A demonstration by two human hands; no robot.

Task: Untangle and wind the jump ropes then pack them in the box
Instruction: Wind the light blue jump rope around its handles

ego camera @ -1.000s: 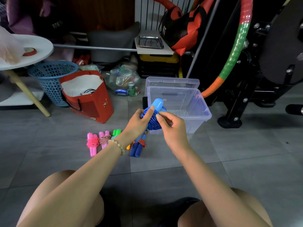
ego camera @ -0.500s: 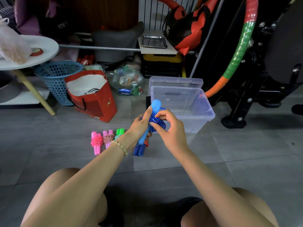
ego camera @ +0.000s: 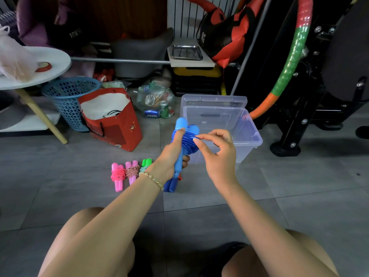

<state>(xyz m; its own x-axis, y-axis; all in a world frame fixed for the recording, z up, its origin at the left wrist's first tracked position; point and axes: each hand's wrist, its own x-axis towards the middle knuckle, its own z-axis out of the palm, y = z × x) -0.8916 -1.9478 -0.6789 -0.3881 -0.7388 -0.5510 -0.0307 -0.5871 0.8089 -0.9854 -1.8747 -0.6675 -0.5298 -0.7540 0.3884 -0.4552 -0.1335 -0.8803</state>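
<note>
While the left hand (ego camera: 171, 156) is wrapping its fingers tight around the two handles of the light blue jump rope (ego camera: 184, 134), the right hand (ego camera: 218, 156) is pinching the cord between thumb and first finger, right at the wound part. The rope is being held up in the air, just near the clear box (ego camera: 247, 126), which is sitting open on the floor (ego camera: 299, 186).

I think the winding is almost done and the loose end is getting tucked in. To do it well, the left hand should be squeezing the loops so none are slipping off. The right hand should be pulling the end snug under a loop.

A pink rope (ego camera: 117, 174), a striped rope (ego camera: 132, 169), a green rope (ego camera: 146, 162) and a dark blue rope (ego camera: 169, 184) are lying wound on the floor, left of the box, waiting for packing.
</note>
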